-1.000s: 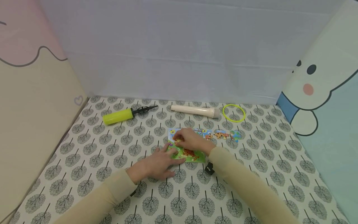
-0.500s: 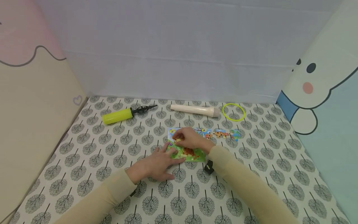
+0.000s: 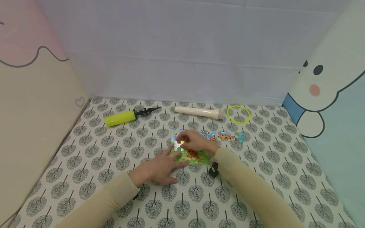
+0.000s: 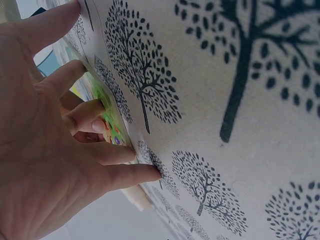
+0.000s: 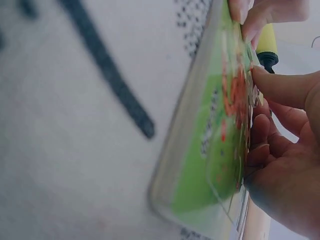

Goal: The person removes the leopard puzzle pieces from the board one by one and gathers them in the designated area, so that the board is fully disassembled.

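The puzzle board lies on the tree-print cloth, and the glossy puzzle piece is at the board's left half, seemingly pinched between the thumb and curled fingers of the right hand; whether it is tilted I cannot tell. The left hand has its fingers spread apart, some tips on the board's near-left part. 3 loose pieces lie in a row off the board's right side. Each piece should be light, thin and fairly stiff, probably card, its slick face likely to slide; the knobs look easiest to bend. Best hold: 2 opposite edges, thumb and 1 finger, clear of the knobs.
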Demonstrator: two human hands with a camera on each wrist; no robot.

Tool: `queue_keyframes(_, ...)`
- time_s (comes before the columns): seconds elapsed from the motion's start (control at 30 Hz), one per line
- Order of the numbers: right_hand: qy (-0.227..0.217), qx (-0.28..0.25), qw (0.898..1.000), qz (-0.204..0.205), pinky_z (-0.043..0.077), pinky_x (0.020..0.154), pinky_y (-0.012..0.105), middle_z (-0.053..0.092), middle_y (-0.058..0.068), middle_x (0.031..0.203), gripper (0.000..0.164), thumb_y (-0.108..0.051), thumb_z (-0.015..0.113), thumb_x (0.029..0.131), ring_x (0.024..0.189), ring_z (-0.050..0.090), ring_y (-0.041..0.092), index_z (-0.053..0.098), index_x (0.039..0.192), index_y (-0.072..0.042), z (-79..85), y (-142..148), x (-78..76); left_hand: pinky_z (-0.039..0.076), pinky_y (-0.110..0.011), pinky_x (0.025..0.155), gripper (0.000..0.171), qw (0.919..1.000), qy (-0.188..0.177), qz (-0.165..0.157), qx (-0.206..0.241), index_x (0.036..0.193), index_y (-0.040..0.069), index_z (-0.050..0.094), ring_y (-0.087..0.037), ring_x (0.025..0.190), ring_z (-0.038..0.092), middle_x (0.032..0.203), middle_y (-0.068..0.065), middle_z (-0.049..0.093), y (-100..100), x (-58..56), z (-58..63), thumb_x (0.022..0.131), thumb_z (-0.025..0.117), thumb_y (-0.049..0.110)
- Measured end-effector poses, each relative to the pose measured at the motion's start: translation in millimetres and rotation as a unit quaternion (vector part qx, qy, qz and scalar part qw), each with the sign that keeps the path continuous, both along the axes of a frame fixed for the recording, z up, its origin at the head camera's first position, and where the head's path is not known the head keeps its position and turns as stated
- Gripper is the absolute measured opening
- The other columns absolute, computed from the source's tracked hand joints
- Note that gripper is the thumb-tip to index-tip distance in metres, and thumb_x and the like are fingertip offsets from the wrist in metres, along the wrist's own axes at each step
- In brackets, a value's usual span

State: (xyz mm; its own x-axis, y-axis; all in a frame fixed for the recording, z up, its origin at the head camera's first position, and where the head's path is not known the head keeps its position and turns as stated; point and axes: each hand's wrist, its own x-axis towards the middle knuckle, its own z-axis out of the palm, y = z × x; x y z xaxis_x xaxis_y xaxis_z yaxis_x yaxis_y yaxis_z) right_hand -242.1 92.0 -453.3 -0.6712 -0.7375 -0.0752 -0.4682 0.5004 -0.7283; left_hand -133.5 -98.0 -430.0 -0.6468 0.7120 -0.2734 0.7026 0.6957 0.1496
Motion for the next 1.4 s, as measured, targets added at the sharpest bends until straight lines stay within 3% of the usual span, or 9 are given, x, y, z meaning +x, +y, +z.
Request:
queue_keyframes(0.2,-0.028,-0.016,0.999,-0.003,0.05,0.082,0.027,0.063,0.0,0.102,0.026,-0.007,0.068,0.088,0.09,0.059,0.014,0.063,0.113,-0.006,0.9,0.9,0.4,0.023,-0.071,0.097,0.075,0.9999,-0.009,0.006,-0.004,0.149,0.037,0.031,-0.051,0.136,0.007,0.152,-0.005,0.025,0.7,1.0,0.3,0.084,0.062,0.057)
queue_keyframes(0.4,-0.065,-0.041,0.996,-0.033,0.051,0.075,0.03,0.063,-0.002,0.094,0.019,-0.009,0.063,0.092,0.083,0.058,0.016,0.065,0.111,-0.009,0.1,1.6,0.8,0.023,-0.071,0.098,0.076,0.9999,-0.008,0.006,-0.008,0.149,0.037,0.03,-0.051,0.136,0.007,0.15,-0.005,0.027,1.2,1.0,1.6,0.084,0.063,0.057)
queue_keyframes(0.7,-0.096,-0.076,0.992,-0.029,0.052,0.078,0.031,0.065,0.001,0.099,0.019,-0.007,0.06,0.093,0.087,0.06,0.017,0.066,0.111,-0.006,-0.7,2.5,0.1,0.023,-0.071,0.098,0.077,0.9999,0.003,0.003,-0.01,0.15,0.037,0.029,-0.051,0.136,0.007,0.151,-0.006,0.027,1.0,2.5,0.7,0.083,0.061,0.06)
queue_keyframes(0.87,-0.099,-0.067,0.992,-0.038,0.052,0.076,0.03,0.065,0.0,0.099,0.02,-0.008,0.059,0.095,0.087,0.06,0.016,0.067,0.112,-0.005,0.3,2.9,0.9,0.018,-0.071,0.1,0.08,0.9998,-0.003,0.006,-0.017,0.151,0.037,0.023,-0.051,0.137,0.002,0.155,-0.009,0.019,0.3,5.2,-1.1,0.084,0.054,0.067)
queue_keyframes(1.4,-0.077,-0.09,0.988,-0.103,0.05,0.084,0.031,0.067,-0.003,0.102,0.019,-0.015,0.061,0.094,0.091,0.061,0.014,0.069,0.11,-0.009,-0.4,7.5,0.3,0.016,-0.069,0.101,0.084,0.9995,0.0,0.007,-0.032,0.153,0.036,0.018,-0.049,0.137,-0.002,0.156,-0.011,0.018,0.2,7.6,-2.4,0.083,0.052,0.069)
